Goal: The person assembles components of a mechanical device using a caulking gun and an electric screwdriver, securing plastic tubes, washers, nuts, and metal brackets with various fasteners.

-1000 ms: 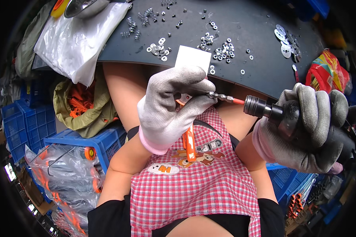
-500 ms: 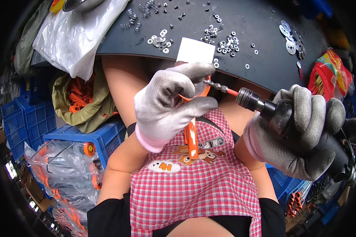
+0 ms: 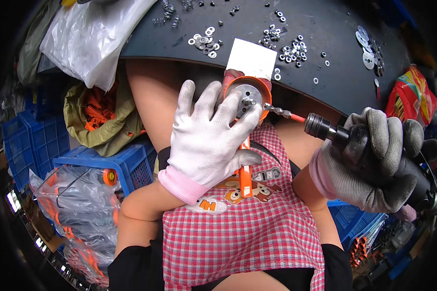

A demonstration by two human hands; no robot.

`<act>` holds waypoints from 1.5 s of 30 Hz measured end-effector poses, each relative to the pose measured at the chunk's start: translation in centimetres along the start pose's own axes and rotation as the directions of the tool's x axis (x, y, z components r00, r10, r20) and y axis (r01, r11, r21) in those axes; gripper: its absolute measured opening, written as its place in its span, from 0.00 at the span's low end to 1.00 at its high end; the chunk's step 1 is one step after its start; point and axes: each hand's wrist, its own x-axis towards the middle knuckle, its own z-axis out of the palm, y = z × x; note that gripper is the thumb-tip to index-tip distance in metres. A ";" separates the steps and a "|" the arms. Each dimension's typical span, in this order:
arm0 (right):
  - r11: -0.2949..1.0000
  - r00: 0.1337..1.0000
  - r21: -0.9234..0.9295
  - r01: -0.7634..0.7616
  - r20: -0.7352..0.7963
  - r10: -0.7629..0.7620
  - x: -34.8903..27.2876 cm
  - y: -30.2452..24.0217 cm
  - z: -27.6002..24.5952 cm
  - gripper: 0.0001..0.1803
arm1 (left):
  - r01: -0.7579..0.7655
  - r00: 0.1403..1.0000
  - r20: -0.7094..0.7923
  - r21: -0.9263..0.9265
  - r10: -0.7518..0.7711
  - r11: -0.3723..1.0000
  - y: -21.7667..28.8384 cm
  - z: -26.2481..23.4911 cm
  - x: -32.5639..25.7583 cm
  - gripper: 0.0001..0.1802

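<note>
My left hand (image 3: 206,140), in a white and grey glove, is open with its fingers spread over an orange tool with a round cup (image 3: 261,84) and an orange handle (image 3: 246,182). Inside the cup sits a metal disc (image 3: 252,91) with holes and a threaded stud at its centre. Two of my fingertips rest by that stud. My right hand (image 3: 374,150), gloved too, is wrapped round a black power screwdriver (image 3: 320,128). Its socket bit (image 3: 277,110) points left, close beside the cup's right rim. Part of the handle is hidden under my left hand.
A white block (image 3: 251,59) sits at the edge of the dark table (image 3: 325,29), behind the cup. Nuts (image 3: 294,51), washers (image 3: 206,42), springs (image 3: 169,9) and metal discs (image 3: 368,59) lie there. Blue crates (image 3: 102,162) and a sack of orange parts (image 3: 99,114) are at left.
My left hand has gone from a curled grip near the stud to spread fingers, uncovering the cup and disc. The screwdriver bit has shifted slightly right and down, as has the table in view.
</note>
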 end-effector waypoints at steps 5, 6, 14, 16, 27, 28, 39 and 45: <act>1.000 1.000 0.001 -0.002 -0.002 0.002 -0.2 0.3 -0.1 0.30 | 0.027 1.000 -0.010 0.051 -0.027 0.998 0.0 0.3 0.2 0.40; 1.000 1.000 0.015 0.002 -0.004 -0.001 -0.2 0.1 -0.1 0.31 | 0.026 1.000 -0.008 0.047 -0.026 0.999 0.0 0.2 0.2 0.40; 0.994 0.994 -0.018 -0.107 -0.020 0.107 0.0 -0.1 -1.0 0.33 | 0.063 0.995 0.083 -0.019 -0.061 0.998 0.2 -0.1 0.2 0.40; 0.988 0.989 -0.020 -0.150 -0.016 0.150 0.3 0.3 -1.2 0.33 | 0.100 0.990 0.106 -0.020 -0.097 0.995 0.7 -0.2 0.3 0.40; 0.978 0.995 -0.191 -0.084 -0.076 0.071 1.1 2.3 -1.1 0.23 | 0.144 0.986 0.077 0.031 -0.146 0.989 1.2 1.1 0.3 0.39; 0.977 0.994 -0.196 -0.087 -0.079 0.073 1.2 2.5 -1.0 0.23 | 0.143 0.986 0.079 0.026 -0.145 0.989 1.2 1.2 0.4 0.39; 0.926 0.966 -0.287 -0.246 0.002 0.258 1.3 2.8 -1.5 0.22 | 0.150 0.988 0.045 0.016 -0.150 0.989 1.2 1.6 0.2 0.38; 0.926 0.956 -0.254 -0.281 0.015 0.294 0.8 3.3 -0.8 0.23 | 0.163 0.987 0.009 0.017 -0.163 0.987 1.2 1.6 0.3 0.37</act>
